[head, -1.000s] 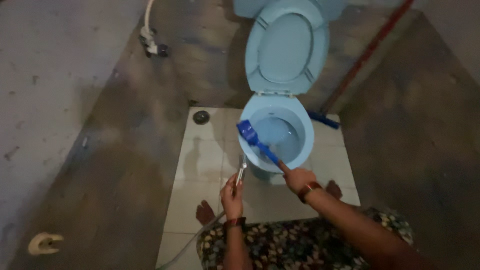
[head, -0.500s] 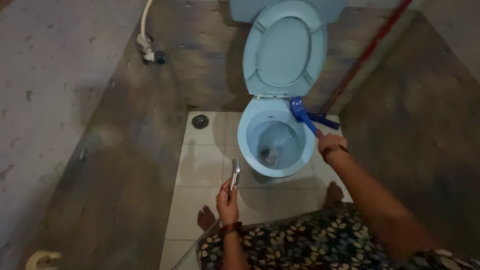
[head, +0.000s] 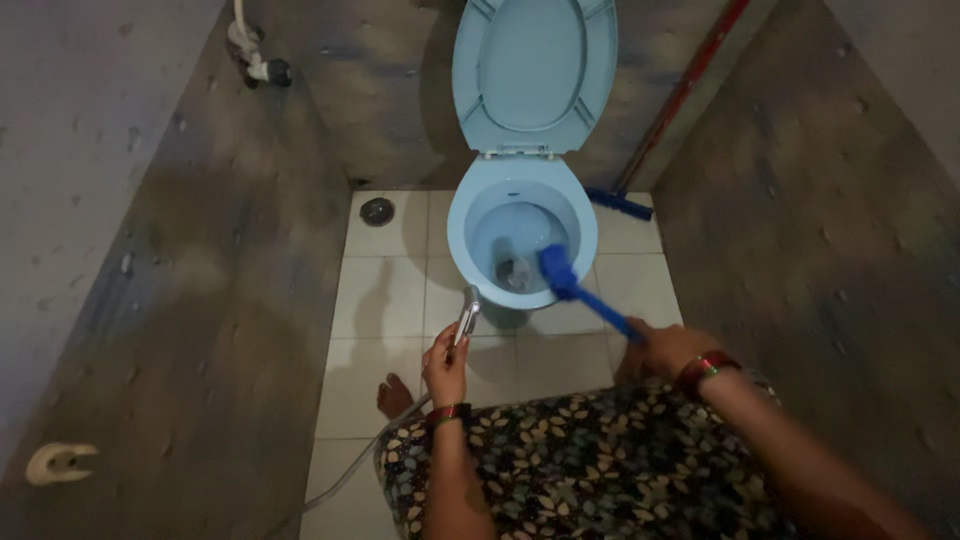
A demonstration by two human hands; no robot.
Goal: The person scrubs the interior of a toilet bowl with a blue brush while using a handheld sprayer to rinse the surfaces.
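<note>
One toilet [head: 520,240], lid up at 12 o'clock — right hand [head: 665,350] grips one blue brush [head: 575,290], head in bowl; left hand [head: 445,365] holds one sprayer [head: 467,312] — one drain [head: 377,211] at 10 o'clock

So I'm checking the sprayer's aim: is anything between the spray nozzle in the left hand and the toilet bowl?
Nothing visible. The spray nozzle in the left hand sits just short of the bowl's near rim; the blue brush enters from the right.

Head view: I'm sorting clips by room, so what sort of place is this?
A small toilet room, most likely: a blue toilet bowl with its lid raised, a tiled floor with a drain, close walls.
</note>
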